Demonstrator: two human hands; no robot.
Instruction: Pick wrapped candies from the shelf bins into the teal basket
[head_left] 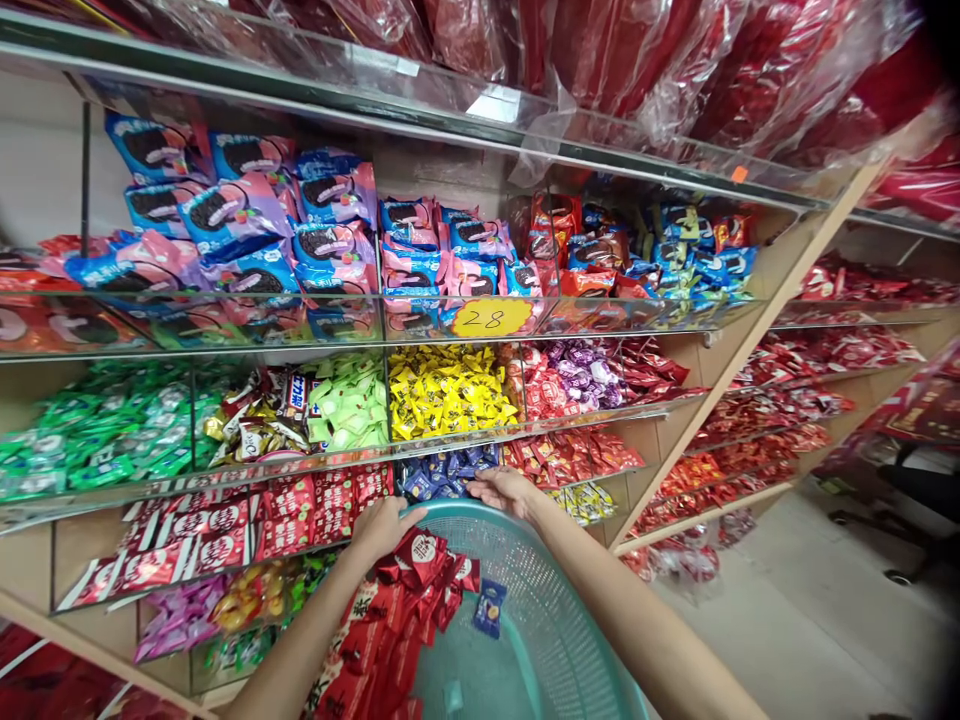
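A teal plastic basket (555, 560) with a perforated wall is tilted against the lower shelf. My left hand (381, 525) is closed on its far rim at the left. Red printed packets (375, 630) fill the basket's left side, and a single blue-wrapped candy (490, 607) rests on its right part. My right hand (504, 492) reaches over the rim beside a compartment of blue-wrapped candies (442, 474). Its fingers are slightly bent and apart, with nothing visible in them.
Glass-fronted shelves hold yellow candies (450, 390), green candies (135, 430), red packets (322, 515) and blue-pink cookie packs (240, 215). A yellow "28" tag (491, 318) sits on one shelf edge. A wooden divider (750, 350) slants at right, above the floor (780, 610).
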